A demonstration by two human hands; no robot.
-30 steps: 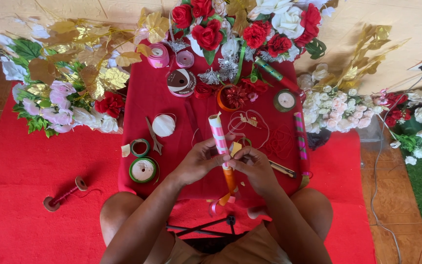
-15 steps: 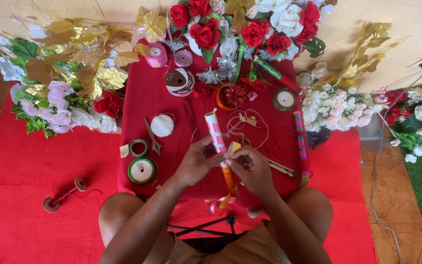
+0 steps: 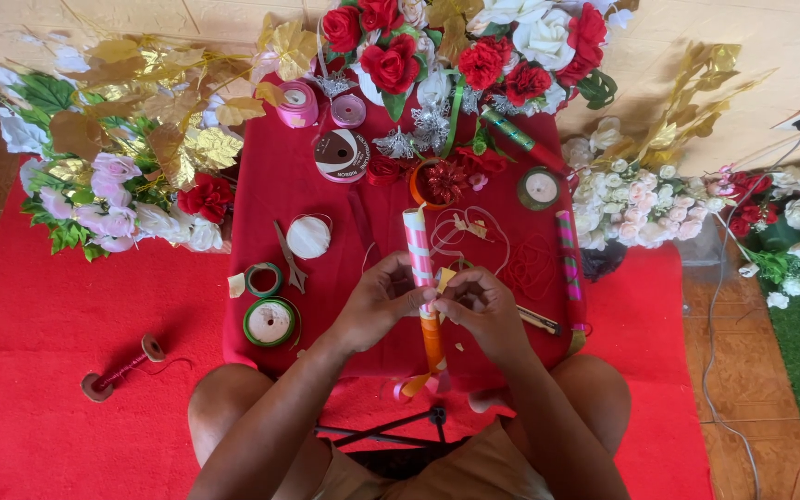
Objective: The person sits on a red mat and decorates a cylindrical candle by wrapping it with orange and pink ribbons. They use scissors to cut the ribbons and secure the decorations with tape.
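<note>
While both hands (image 3: 432, 301) grip it, pink-striped stick (image 3: 418, 252), orange lower end

left hand (image 3: 383, 301): fingers curled, pinching | right hand (image 3: 483, 310): fingers curled, touching left

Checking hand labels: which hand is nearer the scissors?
Left. The left hand sits just right of the scissors; the right hand is farther right, beyond the striped stick.

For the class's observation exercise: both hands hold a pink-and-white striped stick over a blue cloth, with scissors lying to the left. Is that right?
One detail is wrong: the cloth is red, not blue, as the head view shows. The left hand and right hand do hold the pink-and-white striped stick, and the scissors lie to the left.
</note>
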